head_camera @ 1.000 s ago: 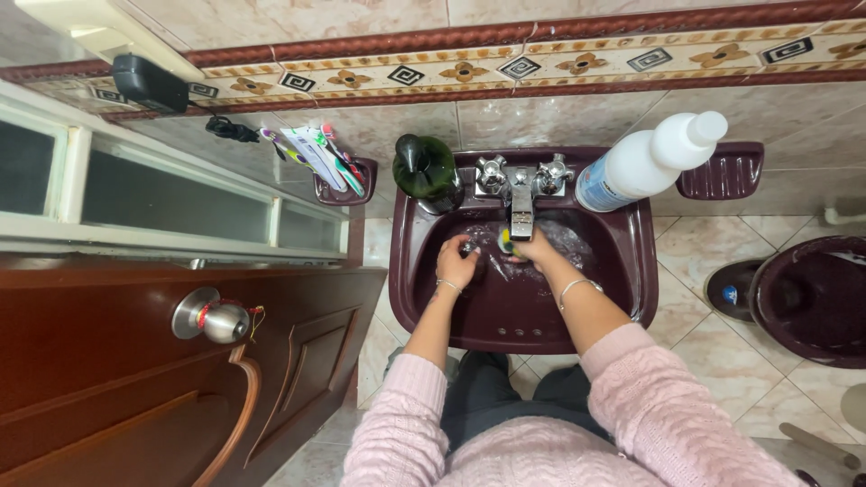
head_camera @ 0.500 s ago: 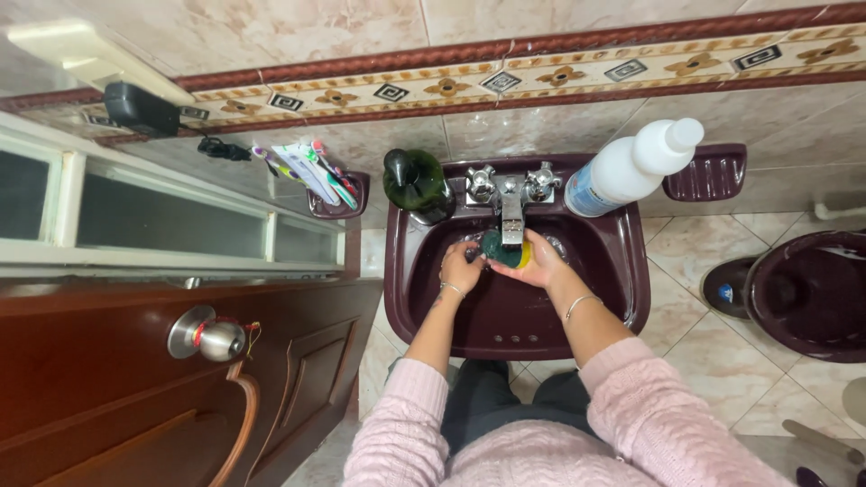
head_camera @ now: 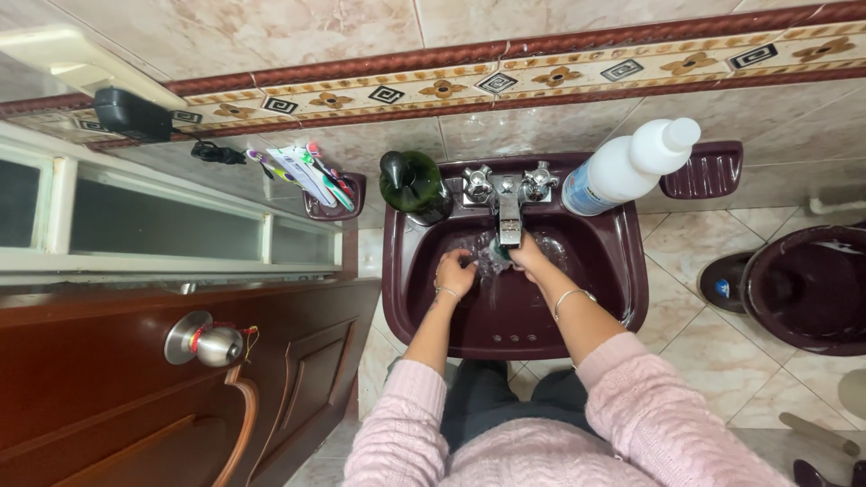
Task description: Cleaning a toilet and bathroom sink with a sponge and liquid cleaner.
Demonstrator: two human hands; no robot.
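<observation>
Small tiled bathroom, top-down view: marbled beige wall tiles with a patterned border strip, beige floor tiles, brown wooden door (head_camera: 135, 388) with a round metal knob (head_camera: 206, 341) at left. Dark maroon basin (head_camera: 622, 289) fixed to the wall, chrome two-handle tap (head_camera: 508, 194) on its back ledge, water splashing below the spout. Both hands down in the bowl under the tap: left hand (head_camera: 456, 271) curled, fingers bent in on the basin floor, can't tell if it holds anything; right hand (head_camera: 526, 255) closed round a green sponge (head_camera: 502, 248), mostly hidden, just beneath the spout. On the ledge: dark green bottle (head_camera: 412, 183) left of the tap, white plastic bottle (head_camera: 627, 167) with a blue label lying tilted on the right. Maroon wall holder with toothbrushes (head_camera: 311, 176) left of the basin, maroon soap dish (head_camera: 702, 169) right. Maroon toilet (head_camera: 803, 289) at far right.
</observation>
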